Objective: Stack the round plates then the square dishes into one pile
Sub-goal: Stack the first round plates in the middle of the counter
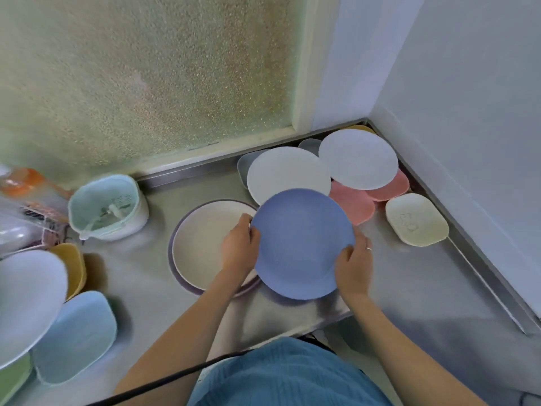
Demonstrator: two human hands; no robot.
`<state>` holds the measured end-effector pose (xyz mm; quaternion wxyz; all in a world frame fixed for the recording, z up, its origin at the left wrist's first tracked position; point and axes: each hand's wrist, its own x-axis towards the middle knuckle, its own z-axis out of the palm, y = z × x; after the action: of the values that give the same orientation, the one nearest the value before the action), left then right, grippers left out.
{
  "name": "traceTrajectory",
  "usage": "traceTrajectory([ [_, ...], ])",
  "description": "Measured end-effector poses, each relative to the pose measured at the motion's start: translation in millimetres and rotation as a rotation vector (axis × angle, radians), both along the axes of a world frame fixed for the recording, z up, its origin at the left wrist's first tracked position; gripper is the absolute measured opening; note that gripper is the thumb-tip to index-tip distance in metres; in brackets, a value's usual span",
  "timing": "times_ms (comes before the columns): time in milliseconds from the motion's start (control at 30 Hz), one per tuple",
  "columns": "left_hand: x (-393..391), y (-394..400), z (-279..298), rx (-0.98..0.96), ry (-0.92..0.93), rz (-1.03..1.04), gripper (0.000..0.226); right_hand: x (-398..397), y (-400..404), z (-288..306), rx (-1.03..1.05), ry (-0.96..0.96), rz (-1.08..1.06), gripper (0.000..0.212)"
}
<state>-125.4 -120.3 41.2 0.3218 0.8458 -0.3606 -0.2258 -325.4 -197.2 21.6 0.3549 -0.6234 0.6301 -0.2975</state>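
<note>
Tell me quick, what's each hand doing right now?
Left hand: holding the left edge of the blue plate.
Right hand: holding the right edge of the same blue plate.

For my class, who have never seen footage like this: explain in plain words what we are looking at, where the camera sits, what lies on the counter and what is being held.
There is no machine here, only a person's two bare hands. The single picture comes from a camera worn on the head, looking down. The left hand and right hand each keep a grip on one side of a round blue plate, held above the steel counter. Beside it lies a large round cream plate with a purple rim. Behind lie two round white plates, pink dishes and a cream squarish dish. At the left stand a pale green lidded container and a light blue squarish dish.
</note>
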Motion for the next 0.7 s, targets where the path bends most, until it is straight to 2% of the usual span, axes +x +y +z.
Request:
traceTrajectory([
  [167, 61, 61, 0, 0.008, -0.064, 0.257, 0.013, 79, 19, 1, -0.040, -0.032, 0.246, 0.049],
  [267, 89, 89, -9, 0.062, -0.049, 0.335, 0.016, 116, 28, 0, -0.034, -0.005, 0.349, 0.048],
  [433, 109, 107, -17, 0.195, -0.070, 0.242, 0.029, 139, 35, -3, -0.049, 0.083, 0.423, 0.050],
  [567, 115, 105, -20, 0.210, -0.027, 0.199, 0.035, 144, 34, -8, -0.032, 0.147, 0.454, 0.052],
  [700, 118, 101, -25, 0.318, -0.032, 0.071, 0.047, 141, 27, -19, -0.028, 0.268, 0.495, 0.056],
])
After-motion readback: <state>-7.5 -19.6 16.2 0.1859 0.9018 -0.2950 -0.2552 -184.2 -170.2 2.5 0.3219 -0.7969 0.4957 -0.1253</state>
